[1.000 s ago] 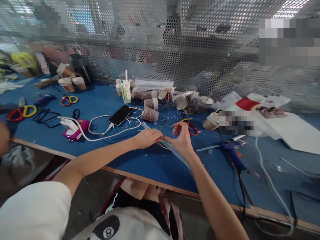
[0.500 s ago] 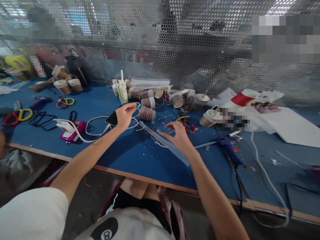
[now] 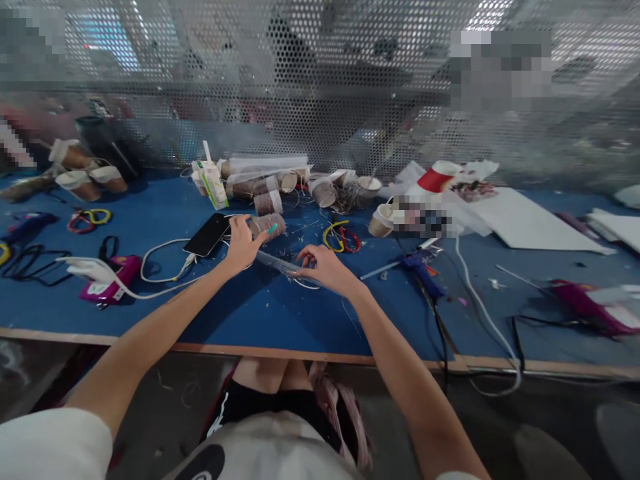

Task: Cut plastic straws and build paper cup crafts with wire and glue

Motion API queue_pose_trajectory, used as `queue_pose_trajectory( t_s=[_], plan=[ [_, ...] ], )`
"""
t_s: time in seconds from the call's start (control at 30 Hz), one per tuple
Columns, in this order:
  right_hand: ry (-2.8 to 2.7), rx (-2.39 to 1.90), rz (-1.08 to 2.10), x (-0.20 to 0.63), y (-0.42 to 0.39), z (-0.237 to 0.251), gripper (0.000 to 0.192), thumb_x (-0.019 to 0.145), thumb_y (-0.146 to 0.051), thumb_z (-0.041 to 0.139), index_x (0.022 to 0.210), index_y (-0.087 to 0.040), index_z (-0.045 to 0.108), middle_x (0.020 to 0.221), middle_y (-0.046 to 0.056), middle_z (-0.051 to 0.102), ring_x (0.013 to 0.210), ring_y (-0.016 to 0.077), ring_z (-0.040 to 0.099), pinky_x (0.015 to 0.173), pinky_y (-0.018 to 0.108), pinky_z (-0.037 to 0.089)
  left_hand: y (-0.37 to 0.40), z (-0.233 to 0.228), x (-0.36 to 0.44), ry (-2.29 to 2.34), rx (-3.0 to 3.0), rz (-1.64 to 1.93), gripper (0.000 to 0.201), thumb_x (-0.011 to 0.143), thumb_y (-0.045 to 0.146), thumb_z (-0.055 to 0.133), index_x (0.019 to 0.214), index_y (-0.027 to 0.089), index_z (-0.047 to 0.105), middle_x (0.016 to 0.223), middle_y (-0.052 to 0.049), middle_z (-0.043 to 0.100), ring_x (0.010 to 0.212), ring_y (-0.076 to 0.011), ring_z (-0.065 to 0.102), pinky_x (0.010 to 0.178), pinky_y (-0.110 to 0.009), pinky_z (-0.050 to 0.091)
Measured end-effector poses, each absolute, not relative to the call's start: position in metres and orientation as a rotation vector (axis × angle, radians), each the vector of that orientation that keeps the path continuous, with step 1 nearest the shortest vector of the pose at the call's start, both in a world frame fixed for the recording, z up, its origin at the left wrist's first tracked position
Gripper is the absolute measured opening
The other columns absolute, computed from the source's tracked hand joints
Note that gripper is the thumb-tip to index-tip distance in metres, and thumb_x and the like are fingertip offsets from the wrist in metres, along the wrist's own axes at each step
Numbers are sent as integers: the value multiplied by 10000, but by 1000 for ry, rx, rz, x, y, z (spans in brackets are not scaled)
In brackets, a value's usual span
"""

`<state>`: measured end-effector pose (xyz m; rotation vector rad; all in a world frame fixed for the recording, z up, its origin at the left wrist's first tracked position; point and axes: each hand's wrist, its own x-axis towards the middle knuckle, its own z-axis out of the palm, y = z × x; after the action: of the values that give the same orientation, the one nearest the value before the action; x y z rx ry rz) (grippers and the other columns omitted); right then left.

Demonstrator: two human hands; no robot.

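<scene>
My left hand is beside a cord-wrapped cylinder that lies on its side, looking like a spool or wrapped cup. Its thumb, with a teal nail, stretches across the cylinder's front, apart from the fingers; whether it touches cannot be made out. A clear plastic strip runs between my two hands, its left end near my left palm. At the strip's right end, my right hand has thumb and fingers closed on it. A dark phone with a white cable lies just left of my left hand.
Yellow-and-red-handled snips lie behind my right hand. A blue glue gun sits to the right, a purple device to the left. Wrapped cups and a drink carton line the back by the perforated metal screen.
My left hand has come down and nearer the strip. My right hand has moved in and closed on the strip, which is now shifted and bent. The view has turned right.
</scene>
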<state>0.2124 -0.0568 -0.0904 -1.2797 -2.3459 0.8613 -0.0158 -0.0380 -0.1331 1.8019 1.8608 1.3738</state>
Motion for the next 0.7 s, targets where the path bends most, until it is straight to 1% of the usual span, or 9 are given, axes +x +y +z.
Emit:
queue_pose_trajectory(
  t_s=[0.07, 0.1, 0.17, 0.27, 0.33, 0.43, 0.57, 0.63, 0.7],
  plan=[
    [-2380, -1276, 825, 217, -56, -85, 194, 722, -296, 698, 814, -170, 582, 769, 42, 609, 868, 210, 538, 695, 296, 397, -33, -135, -16, 1866, 1663, 1380, 777, 666, 550, 703, 1176, 64, 377, 1249, -246, 355, 1143, -333, 474, 962, -466, 420],
    [-2402, -1276, 799, 219, -56, -82, 170, 725, -279, 693, 796, -173, 582, 757, 40, 610, 875, 214, 537, 696, 296, 396, -30, -136, -17, 1845, 1627, 1362, 823, 625, 557, 732, 1180, 66, 374, 1254, -245, 345, 1134, -335, 484, 956, -471, 424],
    [-2438, -1296, 743, 225, -54, -79, 150, 731, -267, 684, 786, -176, 580, 746, 37, 613, 872, 215, 542, 689, 295, 397, -27, -139, -20, 1783, 1631, 1298, 850, 582, 538, 768, 1192, 85, 385, 1240, -219, 382, 1137, -339, 492, 977, -494, 405],
    [-2445, -1399, 702, 234, -50, -79, 133, 742, -234, 673, 806, -170, 576, 720, 25, 614, 786, 188, 571, 657, 280, 404, -23, -144, -24, 1727, 1685, 1293, 763, 595, 444, 783, 1183, 114, 425, 1166, -167, 492, 1133, -329, 504, 996, -508, 385],
    [-2407, -1508, 664, 240, -47, -79, 121, 735, -187, 677, 785, -165, 569, 677, 16, 608, 723, 171, 583, 637, 267, 407, -22, -145, -26, 1730, 1690, 1381, 698, 610, 390, 776, 1165, 121, 448, 1129, -147, 526, 1087, -306, 532, 973, -488, 409],
    [-2316, -1618, 592, 247, -43, -80, 132, 722, -158, 686, 728, -165, 555, 675, 27, 615, 695, 167, 593, 624, 259, 406, -24, -142, -29, 1744, 1693, 1582, 718, 620, 397, 768, 1198, 125, 438, 1154, -148, 504, 1054, -286, 542, 934, -459, 439],
    [-2099, -1691, 553, 251, -34, -84, 146, 727, -187, 676, 693, -175, 535, 693, 40, 622, 700, 182, 592, 643, 282, 410, -32, -131, -30, 1671, 1769, 1808, 769, 654, 449, 750, 1288, 201, 394, 1235, -134, 459, 1117, -287, 504, 972, -473, 406],
    [-1877, -1709, 574, 250, -27, -88, 161, 721, -192, 672, 678, -181, 518, 685, 31, 611, 696, 178, 589, 661, 288, 423, -37, -126, -28, 1544, 1783, 1842, 787, 667, 486, 737, 1321, 249, 368, 1279, -123, 430, 1145, -286, 492, 972, -467, 413],
    [-1707, -1708, 600, 246, -20, -95, 157, 733, -206, 654, 686, -183, 505, 675, 20, 596, 675, 167, 584, 662, 290, 439, -41, -125, -23, 1359, 1761, 1812, 808, 681, 529, 713, 1354, 288, 335, 1304, -113, 398, 1148, -276, 499, 937, -438, 452]
  ],
)
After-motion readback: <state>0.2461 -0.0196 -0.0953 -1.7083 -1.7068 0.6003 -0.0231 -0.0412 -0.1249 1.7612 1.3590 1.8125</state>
